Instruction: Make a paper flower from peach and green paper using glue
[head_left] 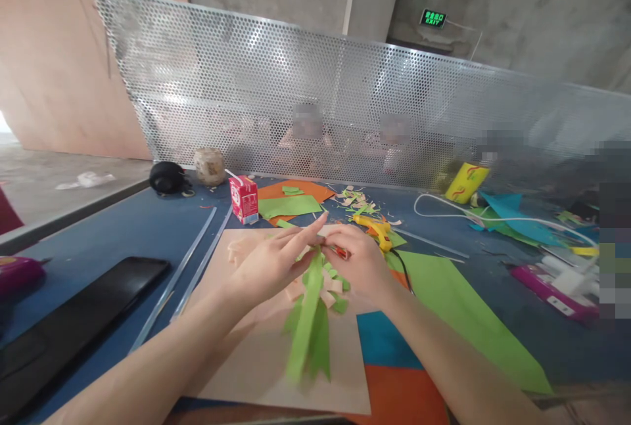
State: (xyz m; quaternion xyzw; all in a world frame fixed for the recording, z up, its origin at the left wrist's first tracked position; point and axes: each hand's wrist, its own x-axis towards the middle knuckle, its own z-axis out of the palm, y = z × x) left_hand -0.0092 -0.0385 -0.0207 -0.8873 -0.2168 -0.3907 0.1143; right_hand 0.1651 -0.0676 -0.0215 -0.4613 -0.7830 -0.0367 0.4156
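Observation:
My left hand (279, 253) and my right hand (359, 255) meet over a pale peach sheet of paper (246, 346). Between their fingertips is the upper end of a long green paper strip (306, 320), which hangs down towards me with its lower end blurred. My left index finger points up while the thumb closes in below it. The right fingers are bent in a pinch, with a small red bit (342, 253) beside them. Curled green and peach paper pieces (329, 290) cluster under the hands. The fingers partly hide the gripped end.
A yellow glue gun (377, 229) lies just beyond my right hand, its black cord trailing. A drink carton (244, 200), a black phone (83, 326), clear glue sticks (182, 274) and a purple power strip (552, 290) surround the sheet. A perforated metal screen (246, 70) stands behind.

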